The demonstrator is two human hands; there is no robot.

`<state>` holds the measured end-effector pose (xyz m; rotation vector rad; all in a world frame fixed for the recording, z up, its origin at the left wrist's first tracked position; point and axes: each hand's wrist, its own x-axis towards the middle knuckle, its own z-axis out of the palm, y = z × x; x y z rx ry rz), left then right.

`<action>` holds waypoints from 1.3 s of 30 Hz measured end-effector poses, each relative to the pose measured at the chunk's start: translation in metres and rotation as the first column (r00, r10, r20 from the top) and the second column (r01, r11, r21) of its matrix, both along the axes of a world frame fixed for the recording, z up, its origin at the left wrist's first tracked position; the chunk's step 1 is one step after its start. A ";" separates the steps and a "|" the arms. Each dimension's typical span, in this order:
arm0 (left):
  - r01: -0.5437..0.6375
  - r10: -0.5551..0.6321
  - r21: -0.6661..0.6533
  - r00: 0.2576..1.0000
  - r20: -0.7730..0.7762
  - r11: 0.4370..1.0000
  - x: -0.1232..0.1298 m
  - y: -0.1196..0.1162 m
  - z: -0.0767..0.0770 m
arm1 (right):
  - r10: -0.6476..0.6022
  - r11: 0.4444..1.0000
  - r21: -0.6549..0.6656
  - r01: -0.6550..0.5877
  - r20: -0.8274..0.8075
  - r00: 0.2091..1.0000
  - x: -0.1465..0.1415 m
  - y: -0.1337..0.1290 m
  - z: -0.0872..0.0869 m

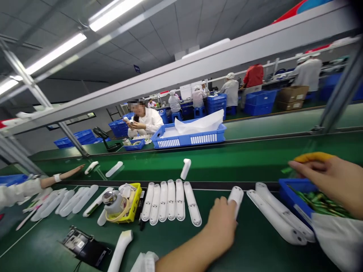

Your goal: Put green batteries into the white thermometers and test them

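White casing (236, 195) sits gripped in the left hand (222, 221); the right hand (329, 175) pinches a green piece (286, 170).

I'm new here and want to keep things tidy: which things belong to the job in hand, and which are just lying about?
Seem to belong:
white casing, in the left hand
blue bin of green parts, by the right hand
row of casings, likely

Seem to be just lying about:
yellow basket
black device
far blue tray
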<state>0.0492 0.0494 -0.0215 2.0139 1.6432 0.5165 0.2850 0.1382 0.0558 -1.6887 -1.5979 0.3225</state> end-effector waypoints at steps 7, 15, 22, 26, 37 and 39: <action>-0.279 0.039 0.232 0.713 0.700 0.932 -0.053 0.004 0.047 | 0.254 0.958 0.256 -0.130 -0.541 0.802 -0.096 -0.078 0.034; -0.232 -0.105 0.019 -0.361 0.927 0.972 -0.072 -0.014 0.082 | 0.787 0.560 0.358 -0.747 0.051 0.615 -0.148 -0.130 0.004; -0.054 -0.088 0.070 -0.501 0.861 0.996 -0.068 -0.028 0.091 | 0.742 0.588 0.278 -0.760 0.189 0.643 -0.160 -0.133 -0.009; -0.033 -0.135 0.134 -0.439 0.888 0.990 -0.064 -0.029 0.088 | 0.782 0.584 -0.005 -0.811 -0.263 0.565 -0.161 -0.128 -0.013; -0.109 -0.083 0.036 -0.462 0.883 0.993 -0.060 -0.018 0.084 | 0.591 0.764 0.230 -0.603 -0.625 0.510 -0.141 -0.115 0.010; -0.101 -0.079 0.040 -0.427 0.901 0.994 -0.055 -0.020 0.083 | 0.596 0.788 0.254 -0.561 -0.543 0.591 -0.142 -0.119 0.008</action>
